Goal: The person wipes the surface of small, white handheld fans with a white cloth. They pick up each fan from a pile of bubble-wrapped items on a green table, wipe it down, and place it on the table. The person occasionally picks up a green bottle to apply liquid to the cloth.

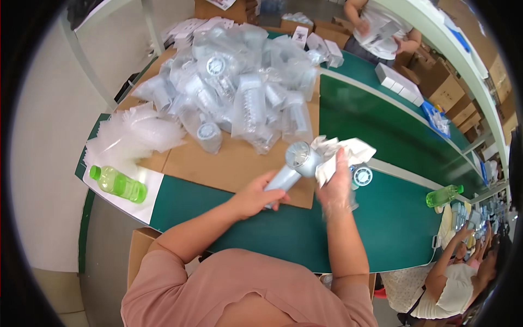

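My left hand is wrapped around the handle of a pale blue hair dryer with a round head and a glossy round end facing up. In my right hand is a crumpled white cloth, pressed against the side of the head. Thin clear plastic shows around my right wrist. Just beyond that hand, partly hidden by it, a second round grilled end lies on the green table. Ahead of my hands, a large pile of similar devices in clear bags rests on a cardboard sheet.
Left of the pile lie frosted plastic bags and a green-capped bottle. Another green bottle stands at the table's right. A metal frame crosses the table. One person works opposite; others sit at the right. White boxes line the far side.
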`<action>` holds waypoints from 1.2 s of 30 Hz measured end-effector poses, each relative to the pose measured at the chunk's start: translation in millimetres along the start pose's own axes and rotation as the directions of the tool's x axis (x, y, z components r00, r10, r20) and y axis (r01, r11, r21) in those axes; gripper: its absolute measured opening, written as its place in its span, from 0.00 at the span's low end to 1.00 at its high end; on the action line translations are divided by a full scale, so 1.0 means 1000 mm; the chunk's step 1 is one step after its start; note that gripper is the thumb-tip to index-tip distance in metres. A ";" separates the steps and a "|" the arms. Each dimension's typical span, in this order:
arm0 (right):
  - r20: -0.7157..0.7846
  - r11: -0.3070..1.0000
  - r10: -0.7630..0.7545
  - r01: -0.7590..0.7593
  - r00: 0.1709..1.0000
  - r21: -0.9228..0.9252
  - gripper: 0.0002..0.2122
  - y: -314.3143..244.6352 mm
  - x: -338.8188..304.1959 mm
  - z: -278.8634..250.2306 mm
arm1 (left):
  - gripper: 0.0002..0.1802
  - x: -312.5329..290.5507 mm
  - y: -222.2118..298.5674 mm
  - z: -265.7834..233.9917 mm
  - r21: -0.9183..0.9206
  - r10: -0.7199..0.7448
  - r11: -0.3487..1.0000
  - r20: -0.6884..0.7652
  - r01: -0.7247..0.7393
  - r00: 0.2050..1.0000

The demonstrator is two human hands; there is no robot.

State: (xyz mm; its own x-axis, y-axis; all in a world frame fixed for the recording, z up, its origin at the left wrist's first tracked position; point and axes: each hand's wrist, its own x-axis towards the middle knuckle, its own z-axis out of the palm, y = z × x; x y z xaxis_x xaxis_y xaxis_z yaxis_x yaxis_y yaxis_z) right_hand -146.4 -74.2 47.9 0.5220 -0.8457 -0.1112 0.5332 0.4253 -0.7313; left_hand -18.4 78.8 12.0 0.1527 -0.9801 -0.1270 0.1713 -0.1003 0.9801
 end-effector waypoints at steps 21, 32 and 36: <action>0.110 1.000 0.029 -0.030 0.994 -0.001 0.27 -0.001 -0.005 -0.016 | 0.18 0.078 0.032 0.054 0.609 0.717 0.544 0.020 -0.577 0.697; 0.452 0.337 -0.474 0.630 0.755 -0.699 0.23 -0.027 -0.032 -0.003 | 0.12 0.068 0.077 0.042 -0.347 0.254 0.880 -0.233 -0.324 0.939; 0.351 0.858 0.054 0.136 0.935 -0.495 0.25 -0.021 -0.041 0.000 | 0.09 0.062 0.078 0.031 -0.076 0.295 0.952 -0.027 -0.296 0.955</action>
State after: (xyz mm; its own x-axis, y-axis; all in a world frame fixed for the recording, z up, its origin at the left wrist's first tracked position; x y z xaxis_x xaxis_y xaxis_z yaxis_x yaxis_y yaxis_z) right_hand -179.0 -48.3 67.8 0.7503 -0.6546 0.0925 0.1992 0.0905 -0.9758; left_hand -26.1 4.4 85.2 0.2231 -0.9609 0.1638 0.1913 0.2079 0.9593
